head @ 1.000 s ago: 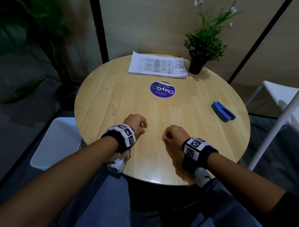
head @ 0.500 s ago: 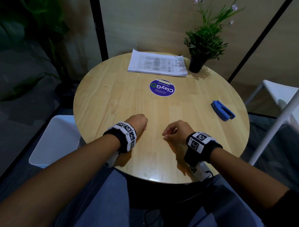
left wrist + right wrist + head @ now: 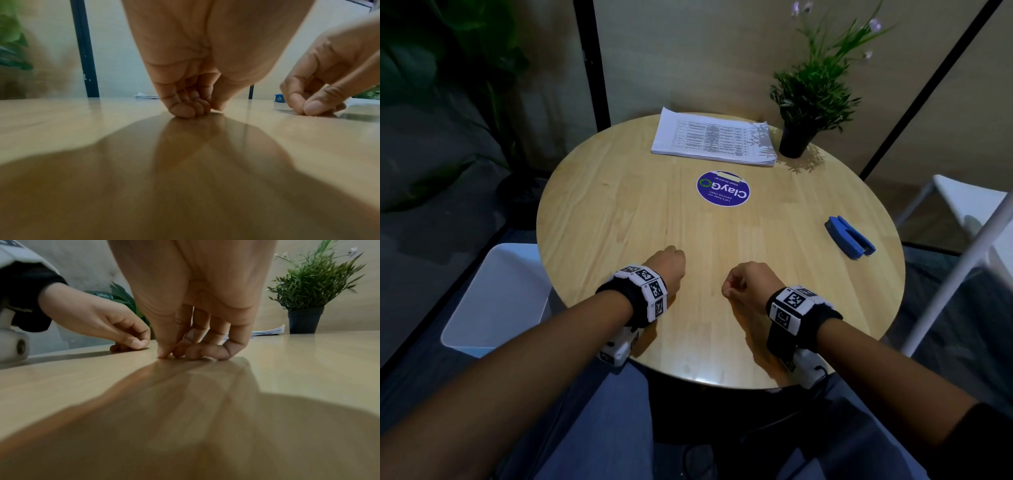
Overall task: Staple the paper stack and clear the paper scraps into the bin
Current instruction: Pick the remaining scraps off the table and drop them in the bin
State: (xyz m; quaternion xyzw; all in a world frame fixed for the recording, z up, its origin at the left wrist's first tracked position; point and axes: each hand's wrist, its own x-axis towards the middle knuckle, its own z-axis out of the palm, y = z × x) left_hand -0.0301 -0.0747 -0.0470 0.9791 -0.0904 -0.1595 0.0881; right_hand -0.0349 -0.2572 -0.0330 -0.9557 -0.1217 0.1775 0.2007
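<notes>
Head view: both hands rest curled and empty near the tabletop's [image 3: 619, 212] six o'clock edge, the left hand [image 3: 667, 265] just beside the right hand [image 3: 748, 286]; the paper stack [image 3: 714, 138] lies at twelve, the blue stapler [image 3: 850, 237] at three, the white bin [image 3: 496, 301] on the floor at eight. Left wrist view: curled fingers [image 3: 183, 108] touch wood. Right wrist view: fingertips [image 3: 207, 351] touch the tabletop likewise, holding nothing.

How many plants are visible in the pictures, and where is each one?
2. A small potted plant stands on the round table's far right edge, beside the paper stack. A large leafy plant stands on the floor, far left. Others may be out of view.
</notes>
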